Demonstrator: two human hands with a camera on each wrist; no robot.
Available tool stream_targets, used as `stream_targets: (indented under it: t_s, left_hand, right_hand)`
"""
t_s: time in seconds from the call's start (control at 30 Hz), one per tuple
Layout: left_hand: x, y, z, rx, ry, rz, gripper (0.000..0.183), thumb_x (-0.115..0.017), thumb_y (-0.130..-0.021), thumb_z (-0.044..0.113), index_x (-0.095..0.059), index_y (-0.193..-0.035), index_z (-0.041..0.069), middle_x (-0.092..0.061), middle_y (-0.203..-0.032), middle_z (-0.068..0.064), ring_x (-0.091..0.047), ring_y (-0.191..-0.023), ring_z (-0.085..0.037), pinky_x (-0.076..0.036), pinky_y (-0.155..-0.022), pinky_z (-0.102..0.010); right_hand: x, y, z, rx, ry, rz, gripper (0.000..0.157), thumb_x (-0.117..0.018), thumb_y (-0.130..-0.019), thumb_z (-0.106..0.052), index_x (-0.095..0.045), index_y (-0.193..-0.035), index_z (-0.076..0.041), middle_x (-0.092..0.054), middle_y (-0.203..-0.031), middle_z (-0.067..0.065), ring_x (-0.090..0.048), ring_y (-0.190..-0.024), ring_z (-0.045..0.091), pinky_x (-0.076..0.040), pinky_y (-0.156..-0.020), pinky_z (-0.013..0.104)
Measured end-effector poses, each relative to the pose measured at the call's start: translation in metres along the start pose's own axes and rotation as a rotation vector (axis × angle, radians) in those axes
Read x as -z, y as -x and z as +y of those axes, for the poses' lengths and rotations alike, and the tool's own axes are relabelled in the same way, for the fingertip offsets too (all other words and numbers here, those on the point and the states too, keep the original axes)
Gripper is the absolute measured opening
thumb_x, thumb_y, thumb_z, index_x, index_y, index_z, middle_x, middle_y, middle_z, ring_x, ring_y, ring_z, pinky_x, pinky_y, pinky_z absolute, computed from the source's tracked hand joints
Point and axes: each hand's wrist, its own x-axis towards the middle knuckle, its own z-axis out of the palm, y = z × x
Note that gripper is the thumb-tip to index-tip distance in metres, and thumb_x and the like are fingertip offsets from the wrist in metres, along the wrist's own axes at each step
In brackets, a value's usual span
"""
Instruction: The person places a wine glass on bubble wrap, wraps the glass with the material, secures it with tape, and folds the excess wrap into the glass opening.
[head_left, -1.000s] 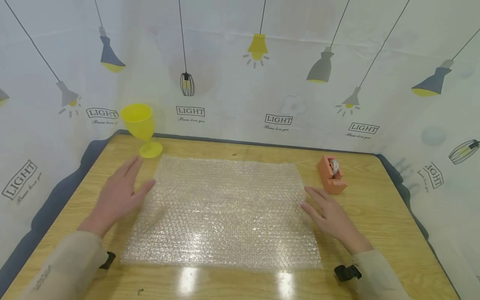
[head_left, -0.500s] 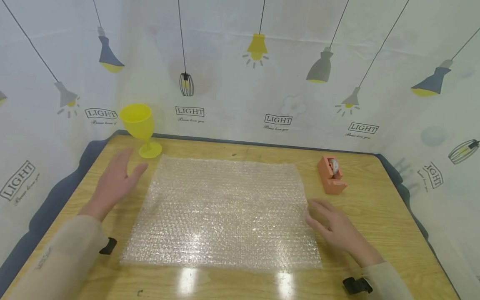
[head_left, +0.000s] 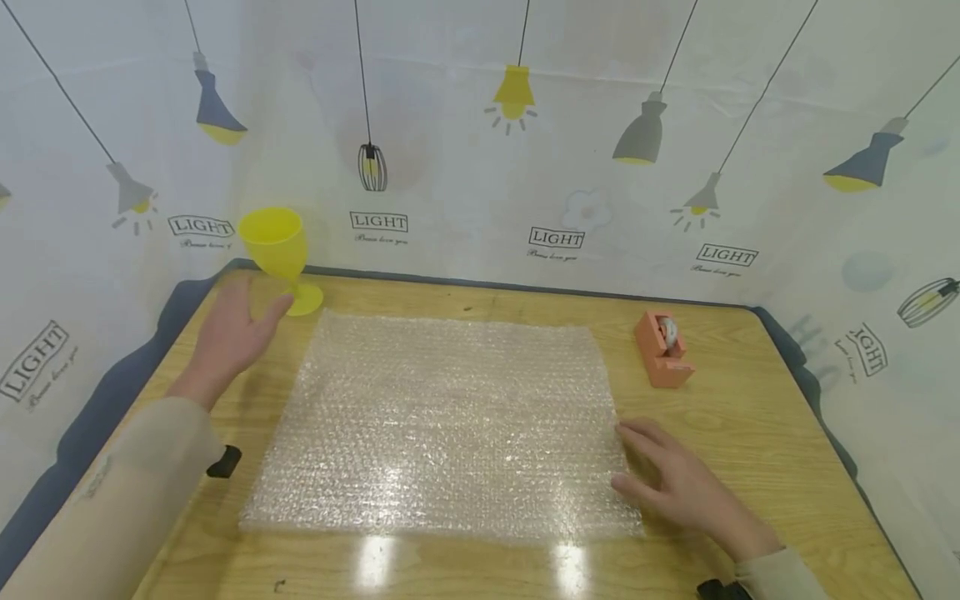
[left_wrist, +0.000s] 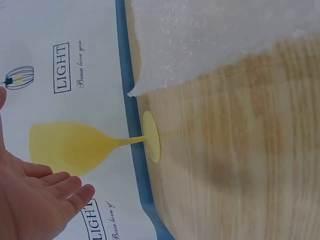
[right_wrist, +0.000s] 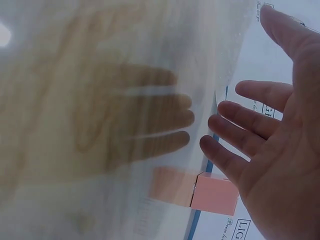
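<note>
A yellow plastic goblet (head_left: 276, 242) stands upright at the back left of the table. My left hand (head_left: 228, 333) is beside it, thumb apart from the fingers and nothing in the grasp. In the left wrist view the fingers overlap the lower side of the goblet's bowl (left_wrist: 72, 142). A clear sheet of bubble wrap (head_left: 450, 417) lies flat across the middle of the table. Along its right edge is my right hand (head_left: 678, 483), with spread, relaxed fingers holding nothing. The right wrist view shows those fingers (right_wrist: 240, 132) extended, with their dark reflection or shadow nearby.
An orange tape dispenser (head_left: 663, 367) with a roll of tape stands at the right, behind the right hand. The wooden table (head_left: 787, 458) meets a white curtain (head_left: 450, 108) printed with lamps at its back and sides.
My left hand has moved off the wrap's left edge, up toward the goblet. My right hand has slid down along the wrap's right edge toward me. Goblet, wrap and dispenser stay put.
</note>
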Motion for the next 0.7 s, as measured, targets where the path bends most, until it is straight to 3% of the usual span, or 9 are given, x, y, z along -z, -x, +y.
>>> stream_targets:
  t_s: [0.17,0.3,0.43,0.53,0.63,0.7]
  left_hand:
    - [0.004,-0.009,0.003,0.073,0.019,-0.009,0.095,-0.041,-0.104,0.058,-0.006,-0.160,-0.010,-0.013,-0.164,-0.037,-0.017,-0.149,-0.057,-0.019,-0.119,-0.071]
    - [0.006,-0.016,0.008,0.092,0.033,0.010,0.097,-0.045,-0.102,0.060,-0.009,-0.161,-0.008,-0.018,-0.164,-0.035,-0.022,-0.149,-0.055,-0.022,-0.119,-0.070]
    - [0.008,-0.023,0.014,0.129,0.061,0.008,0.102,-0.045,-0.100,0.064,-0.004,-0.162,-0.006,-0.012,-0.166,-0.033,-0.018,-0.151,-0.054,-0.021,-0.119,-0.071]
    - [0.009,-0.030,0.018,0.140,0.097,0.031,0.097,-0.048,-0.099,0.063,-0.013,-0.161,-0.004,-0.025,-0.162,-0.032,-0.029,-0.147,-0.051,-0.026,-0.118,-0.069]
    - [0.008,-0.036,0.020,0.128,0.121,0.077,0.085,-0.052,-0.099,0.059,-0.029,-0.154,-0.002,-0.045,-0.146,-0.027,-0.047,-0.132,-0.045,-0.038,-0.111,-0.065]
    - [0.008,-0.039,0.021,0.128,0.130,0.093,0.084,-0.054,-0.098,0.058,-0.030,-0.154,0.000,-0.046,-0.145,-0.025,-0.048,-0.130,-0.043,-0.039,-0.111,-0.064]
  right_hand:
    - [-0.001,0.003,0.000,0.004,-0.011,-0.043,0.076,-0.078,-0.092,-0.040,-0.051,-0.149,0.001,-0.047,-0.154,0.021,-0.051,-0.135,0.046,-0.050,-0.101,0.064]
    - [0.000,0.005,-0.001,-0.002,-0.001,-0.087,0.087,-0.080,-0.088,-0.049,-0.047,-0.151,0.002,-0.042,-0.157,0.022,-0.048,-0.137,0.048,-0.049,-0.102,0.065]
    - [-0.001,0.007,-0.001,-0.008,0.023,-0.118,0.097,-0.079,-0.084,-0.058,-0.046,-0.152,0.003,-0.037,-0.161,0.023,-0.042,-0.141,0.049,-0.045,-0.106,0.064]
    - [-0.002,0.008,-0.001,0.006,0.044,-0.123,0.101,-0.079,-0.082,-0.063,-0.046,-0.151,0.004,-0.035,-0.162,0.023,-0.041,-0.142,0.048,-0.044,-0.108,0.063]
    - [-0.003,0.008,-0.001,0.024,0.054,-0.132,0.105,-0.078,-0.081,-0.065,-0.046,-0.151,0.006,-0.033,-0.163,0.024,-0.041,-0.142,0.048,-0.045,-0.107,0.062]
    - [-0.003,0.008,-0.001,0.030,0.061,-0.141,0.107,-0.077,-0.080,-0.068,-0.045,-0.151,0.006,-0.032,-0.164,0.023,-0.041,-0.142,0.047,-0.044,-0.108,0.061]
